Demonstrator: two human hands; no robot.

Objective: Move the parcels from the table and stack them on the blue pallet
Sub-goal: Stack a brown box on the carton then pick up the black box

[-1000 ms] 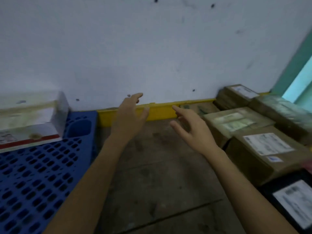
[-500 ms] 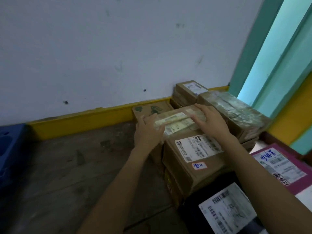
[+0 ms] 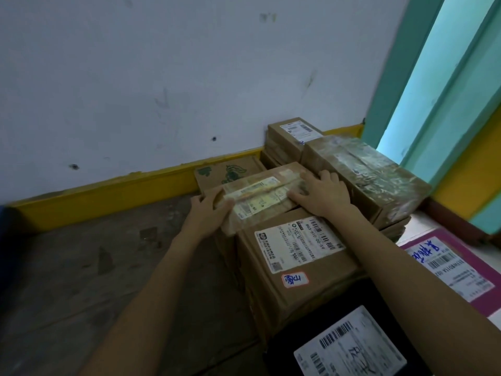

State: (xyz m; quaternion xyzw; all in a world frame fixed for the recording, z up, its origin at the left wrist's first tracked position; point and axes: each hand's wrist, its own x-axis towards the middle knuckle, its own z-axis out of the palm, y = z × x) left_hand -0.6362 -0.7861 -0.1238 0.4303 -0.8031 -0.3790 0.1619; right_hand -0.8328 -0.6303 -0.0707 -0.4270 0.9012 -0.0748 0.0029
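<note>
Both your hands hold 1 taped brown parcel [image 3: 260,194] in the pile at the back of the desk [image 3: 108,267], near the wall [image 3: 189,77]. Your left hand [image 3: 208,213] grips its left end, thumb on top. Your right hand [image 3: 322,195] clasps its right end, fingers bent over the far edge. A labelled box [image 3: 295,256] lies just in front; a wrapped box [image 3: 366,175] sits just beside it, right.

The brown parcel [image 3: 271,291] bears a white barcoded label, the taped parcel [image 3: 260,194] a yellowish one. Others: green-printed parcel [image 3: 227,172], black parcel [image 3: 282,348], magenta parcel [image 3: 485,302]. A yellow rim [image 3: 108,196] edges the dark surface [image 3: 81,267].
</note>
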